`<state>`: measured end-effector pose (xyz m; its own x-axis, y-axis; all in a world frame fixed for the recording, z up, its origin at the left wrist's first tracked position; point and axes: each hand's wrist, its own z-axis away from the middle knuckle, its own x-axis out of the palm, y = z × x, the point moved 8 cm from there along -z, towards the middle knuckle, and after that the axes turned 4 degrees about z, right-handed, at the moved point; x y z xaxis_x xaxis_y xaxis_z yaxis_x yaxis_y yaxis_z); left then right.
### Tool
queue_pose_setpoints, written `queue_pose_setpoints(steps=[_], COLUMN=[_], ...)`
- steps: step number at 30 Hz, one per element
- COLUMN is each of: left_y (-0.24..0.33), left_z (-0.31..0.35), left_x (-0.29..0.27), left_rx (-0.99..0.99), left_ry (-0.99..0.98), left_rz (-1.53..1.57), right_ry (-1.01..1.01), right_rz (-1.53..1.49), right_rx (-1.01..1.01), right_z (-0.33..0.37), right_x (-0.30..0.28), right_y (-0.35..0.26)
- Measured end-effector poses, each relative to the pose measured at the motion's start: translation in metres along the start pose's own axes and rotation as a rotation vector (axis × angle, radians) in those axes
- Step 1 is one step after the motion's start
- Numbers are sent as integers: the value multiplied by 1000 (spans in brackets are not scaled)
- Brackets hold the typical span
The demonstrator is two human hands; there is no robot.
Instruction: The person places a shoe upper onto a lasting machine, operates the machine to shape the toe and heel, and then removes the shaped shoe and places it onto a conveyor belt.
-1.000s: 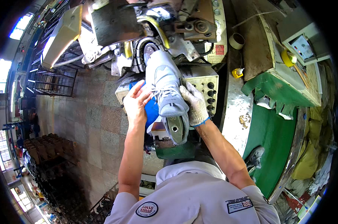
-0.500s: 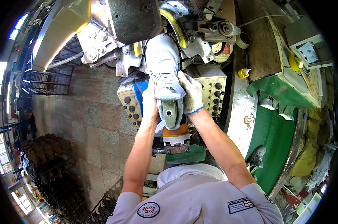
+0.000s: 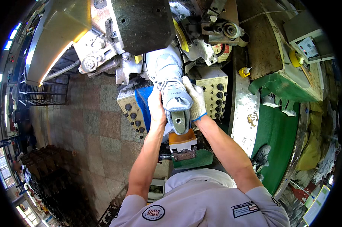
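A light blue-grey laced shoe upper [image 3: 170,84] sits over a green shoe last [image 3: 178,122], whose end with a round hole shows at the heel. Its toe reaches in under the dark metal plate [image 3: 142,28] of a machine. My bare left hand [image 3: 156,105] is closed along the left side of the shoe. On the right side my right hand [image 3: 195,99], in a white knit glove with blue edging, grips it too. Just below the heel is an orange-brown pad [image 3: 181,137] on a metal bracket. The shoe's underside is hidden.
Knob panels flank the shoe, one at the left [image 3: 132,113] and one at the right [image 3: 212,85]. Metal clamp parts [image 3: 91,62] surround the plate. A green-lined chute [image 3: 278,140] holding a dark grey shoe [image 3: 262,155] runs along the right. Dark racks [image 3: 51,170] stand lower left.
The dark plate sits lower in the picture and covers more of the toe. The shoe's heel end has swung slightly right, with both hands still on it. The whole view has shifted a little.
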<state>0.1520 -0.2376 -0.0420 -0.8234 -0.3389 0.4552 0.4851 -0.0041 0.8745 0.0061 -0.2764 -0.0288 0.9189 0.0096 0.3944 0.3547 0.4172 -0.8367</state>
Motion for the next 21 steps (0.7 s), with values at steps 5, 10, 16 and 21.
queue_pose_setpoints(steps=[5,10,16,21], left_y=[-7,10,-49,-172], left_z=[-2,8,22,137], left_x=[-3,12,-28,-136], left_rx=[66,214,-40,-23], left_ry=[-44,-84,-36,-232], left_rz=[5,-228,-136,-1004], right_ry=[26,47,100,-90], right_rz=[173,225,147,-65], right_rx=[-57,-92,-142,-87], right_z=[-4,-1,-1,66], right_x=[2,-8,-65,-168], right_y=[-14,-16,-6,-5])
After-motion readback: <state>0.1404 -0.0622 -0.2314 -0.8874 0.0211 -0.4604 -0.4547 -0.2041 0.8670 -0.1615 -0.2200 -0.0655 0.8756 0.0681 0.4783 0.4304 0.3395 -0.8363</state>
